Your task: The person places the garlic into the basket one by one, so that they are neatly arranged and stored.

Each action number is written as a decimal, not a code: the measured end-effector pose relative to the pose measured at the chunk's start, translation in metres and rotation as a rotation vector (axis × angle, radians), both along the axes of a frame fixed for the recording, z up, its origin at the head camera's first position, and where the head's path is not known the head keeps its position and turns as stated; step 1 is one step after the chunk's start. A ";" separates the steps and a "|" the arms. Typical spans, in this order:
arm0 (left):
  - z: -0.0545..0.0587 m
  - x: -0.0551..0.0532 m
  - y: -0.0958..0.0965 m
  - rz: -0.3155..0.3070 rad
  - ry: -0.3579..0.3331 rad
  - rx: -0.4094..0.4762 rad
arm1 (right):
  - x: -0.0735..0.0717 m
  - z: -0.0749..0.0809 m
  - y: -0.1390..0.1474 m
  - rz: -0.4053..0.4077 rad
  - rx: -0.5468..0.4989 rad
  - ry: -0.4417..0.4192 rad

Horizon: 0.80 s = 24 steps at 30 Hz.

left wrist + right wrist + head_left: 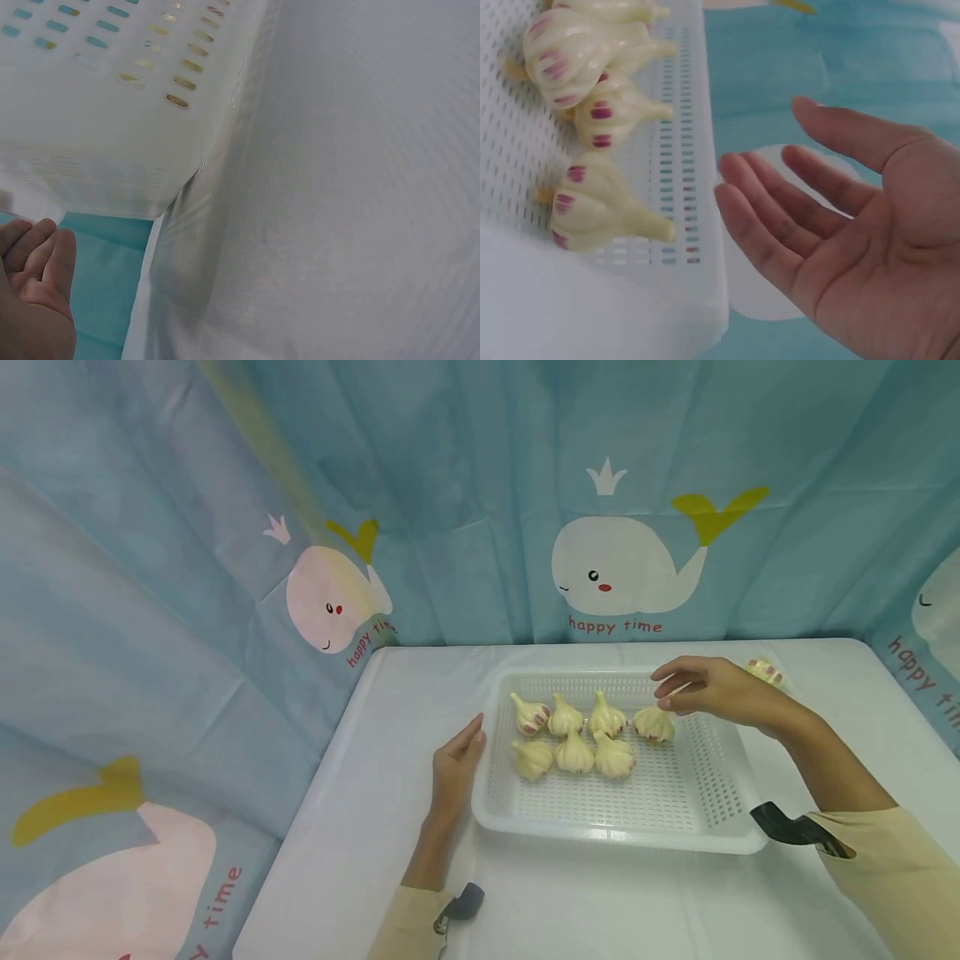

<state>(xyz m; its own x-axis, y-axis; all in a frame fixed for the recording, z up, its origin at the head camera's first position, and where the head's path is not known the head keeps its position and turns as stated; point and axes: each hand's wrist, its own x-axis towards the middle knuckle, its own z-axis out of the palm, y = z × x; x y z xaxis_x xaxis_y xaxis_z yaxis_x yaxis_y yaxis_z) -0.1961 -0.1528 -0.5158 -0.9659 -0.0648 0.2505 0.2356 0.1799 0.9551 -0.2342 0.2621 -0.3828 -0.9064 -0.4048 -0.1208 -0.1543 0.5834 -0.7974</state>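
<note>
A white perforated plastic basket (675,793) stands on the table with several garlic bulbs (574,753) in two rows toward its left and back. My left hand (454,770) is at the basket's left side, fingertips right at the rim. My right hand (697,687) hovers over the back right part of the basket, just above the rightmost garlic bulb (654,725). In the right wrist view, the right hand (840,225) has spread, loosely bent fingers and an empty palm; purple-marked garlic bulbs (592,206) lie beyond its fingertips.
Another garlic bulb (765,672) lies on the white table (375,760) behind the right forearm, outside the basket. Blue curtains (465,527) with whale prints hang behind the table and at both sides.
</note>
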 end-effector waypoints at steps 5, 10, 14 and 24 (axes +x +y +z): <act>0.000 0.000 0.000 -0.012 0.008 0.004 | 0.007 -0.001 0.013 -0.071 -0.020 0.046; -0.001 0.000 -0.001 -0.015 0.012 0.001 | 0.012 -0.005 0.026 -0.134 -0.069 0.116; -0.002 0.000 -0.001 -0.021 0.013 0.003 | 0.014 -0.010 0.038 -0.199 -0.116 0.173; -0.001 0.001 -0.001 -0.049 0.010 0.029 | 0.018 -0.027 0.060 -0.394 -0.125 0.326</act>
<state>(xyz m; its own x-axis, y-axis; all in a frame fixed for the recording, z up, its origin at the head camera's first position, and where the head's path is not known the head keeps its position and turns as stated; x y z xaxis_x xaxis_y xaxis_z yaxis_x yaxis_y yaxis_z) -0.1950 -0.1540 -0.5172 -0.9657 -0.0248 0.2586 0.2527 0.1403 0.9573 -0.2167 0.3217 -0.4099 -0.9753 -0.0185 0.2203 -0.1938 0.5510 -0.8117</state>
